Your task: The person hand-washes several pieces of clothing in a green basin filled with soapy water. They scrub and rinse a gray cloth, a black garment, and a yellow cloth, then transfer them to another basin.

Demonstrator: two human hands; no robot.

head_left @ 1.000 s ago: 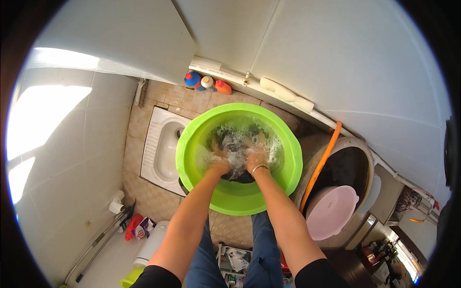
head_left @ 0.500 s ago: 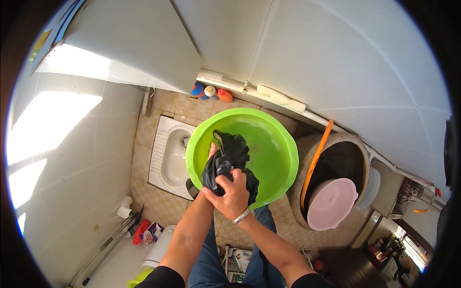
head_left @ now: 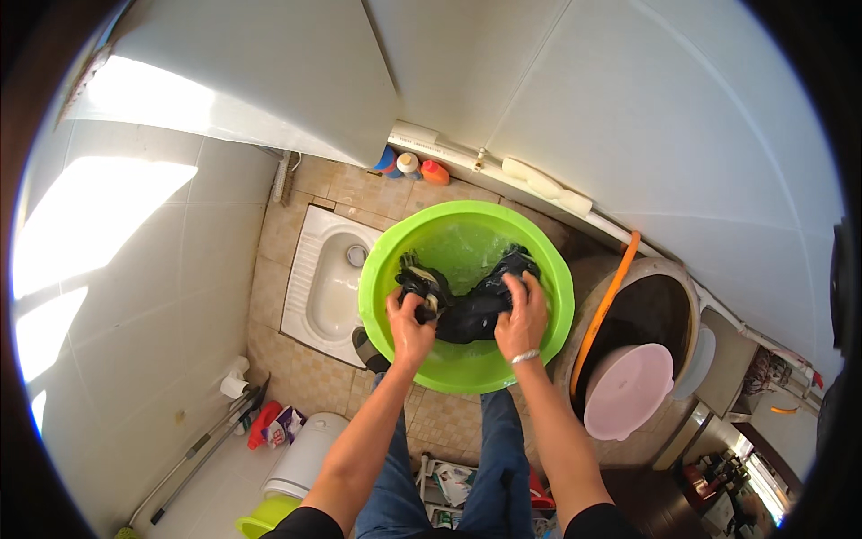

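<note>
A bundle of wet black cloth (head_left: 473, 314), perhaps a garment, lies in the wide green basin (head_left: 558, 310), stretched between my hands. A paler patch shows at its left end. My left hand (head_left: 411, 331) is closed on that end, fingers curled into the folds. At the right end, my right hand (head_left: 524, 319) rests against the cloth with its fingers apart and bent; a silvery bracelet circles that wrist. Water (head_left: 462, 247) ripples and foams behind the cloth.
Left of the basin is a white squat toilet (head_left: 328, 287). To the right, a pink basin (head_left: 628, 391) leans in a large dark-mouthed vat (head_left: 687, 296) with an orange hose (head_left: 603, 310) over it. Bottles (head_left: 435, 172) stand by the wall pipe (head_left: 440, 154). Long handles (head_left: 202, 449) lean at lower left.
My hands were together, squeezing the bunched cloth above the basin's near left side. Now they are apart, and the cloth lies lower, spread in the basin with water stirred up. The view has shifted slightly.
</note>
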